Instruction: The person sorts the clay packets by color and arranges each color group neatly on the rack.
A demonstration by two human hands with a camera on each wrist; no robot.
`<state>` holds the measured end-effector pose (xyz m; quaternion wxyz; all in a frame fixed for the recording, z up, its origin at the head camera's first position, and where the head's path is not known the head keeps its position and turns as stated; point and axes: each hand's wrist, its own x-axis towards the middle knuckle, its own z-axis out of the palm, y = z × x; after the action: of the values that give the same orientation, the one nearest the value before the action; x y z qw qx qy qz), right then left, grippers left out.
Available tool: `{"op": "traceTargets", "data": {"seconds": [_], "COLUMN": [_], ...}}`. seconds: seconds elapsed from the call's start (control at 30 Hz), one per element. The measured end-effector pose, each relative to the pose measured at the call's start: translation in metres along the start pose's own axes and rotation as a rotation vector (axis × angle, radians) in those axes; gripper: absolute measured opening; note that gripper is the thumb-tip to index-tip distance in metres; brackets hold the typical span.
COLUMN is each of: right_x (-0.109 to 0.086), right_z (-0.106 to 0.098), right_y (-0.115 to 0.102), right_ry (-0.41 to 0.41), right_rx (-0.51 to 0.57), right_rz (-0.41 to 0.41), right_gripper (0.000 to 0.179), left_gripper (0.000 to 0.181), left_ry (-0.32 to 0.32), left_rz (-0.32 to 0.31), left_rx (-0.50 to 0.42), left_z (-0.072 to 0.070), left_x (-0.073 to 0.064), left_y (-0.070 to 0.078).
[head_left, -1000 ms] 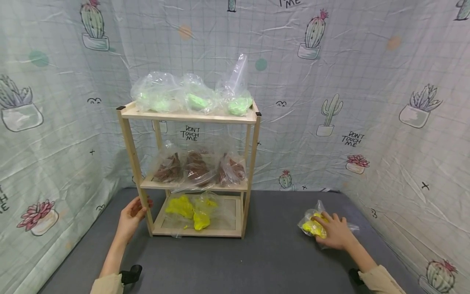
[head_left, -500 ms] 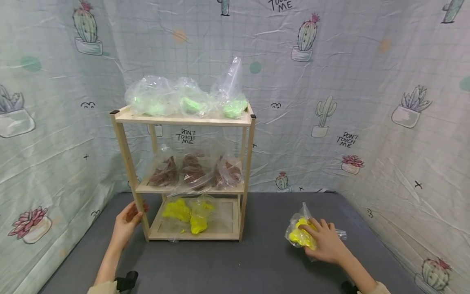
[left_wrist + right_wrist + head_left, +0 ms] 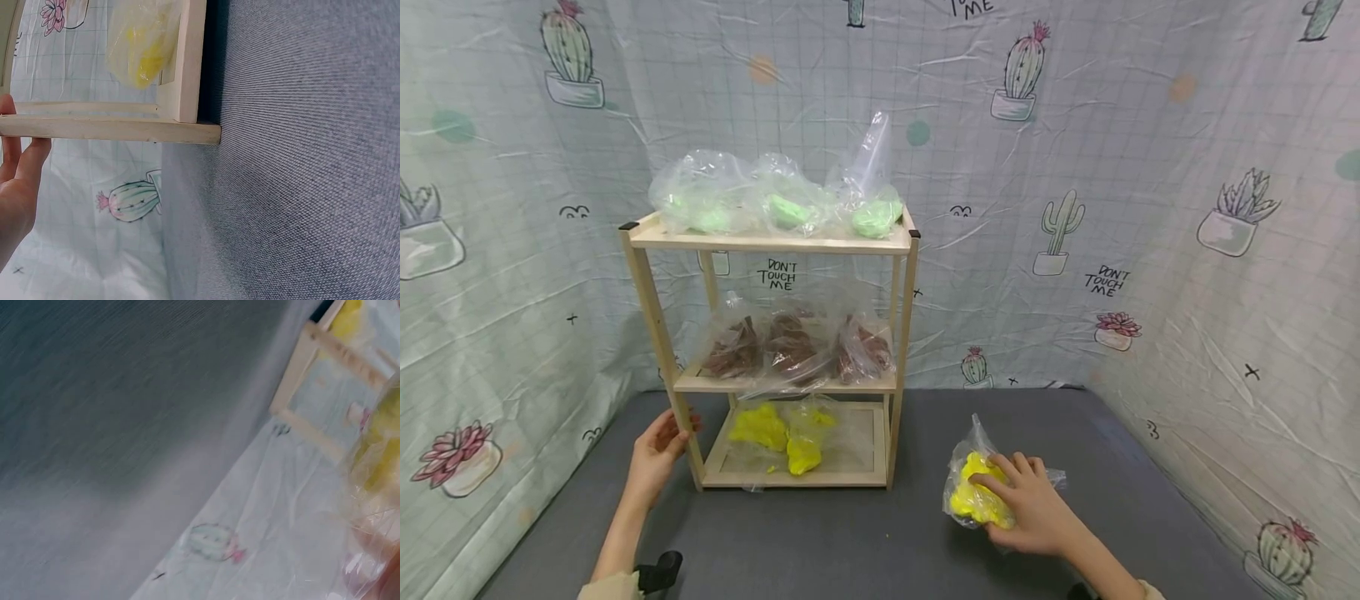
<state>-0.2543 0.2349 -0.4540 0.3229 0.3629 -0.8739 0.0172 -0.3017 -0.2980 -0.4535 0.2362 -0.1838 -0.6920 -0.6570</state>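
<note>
A wooden three-tier shelf rack (image 3: 760,244) stands left of centre. My left hand (image 3: 653,457) holds its front left post (image 3: 112,129), fingers curled round the wood in the left wrist view. Off to the right, my right hand (image 3: 1036,510) grips a clear plastic bag with a bright yellow lump (image 3: 973,490) inside, above the grey tabletop. In the right wrist view this bag (image 3: 378,444) shows blurred at the right edge. Two yellow lumps in clear plastic (image 3: 760,427) lie on the bottom shelf, left and middle.
Bags with reddish-brown contents (image 3: 792,346) line the middle shelf. Pale green bagged lumps (image 3: 874,218) sit on top. Grey cloth (image 3: 887,558) covers the table. A cactus-print curtain (image 3: 985,308) closes in the back and sides.
My right hand has carried the yellow bag leftward, closer to the rack, and the bag appears lifted from the table. My left hand keeps its hold on the post. The head view shifted slightly.
</note>
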Motion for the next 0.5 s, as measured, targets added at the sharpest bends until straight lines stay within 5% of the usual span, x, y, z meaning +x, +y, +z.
{"op": "traceTargets", "data": {"seconds": [0.5], "right_x": [0.031], "right_z": [0.005], "right_y": [-0.049], "right_ry": [0.078], "right_rx": [0.109], "right_rz": [-0.213], "right_gripper": [0.046], "left_gripper": [0.032], "left_ry": [0.028], "left_rz": [0.006], "left_rx": [-0.039], "left_z": [0.001], "left_x": [-0.001], "left_y": [0.001]}}
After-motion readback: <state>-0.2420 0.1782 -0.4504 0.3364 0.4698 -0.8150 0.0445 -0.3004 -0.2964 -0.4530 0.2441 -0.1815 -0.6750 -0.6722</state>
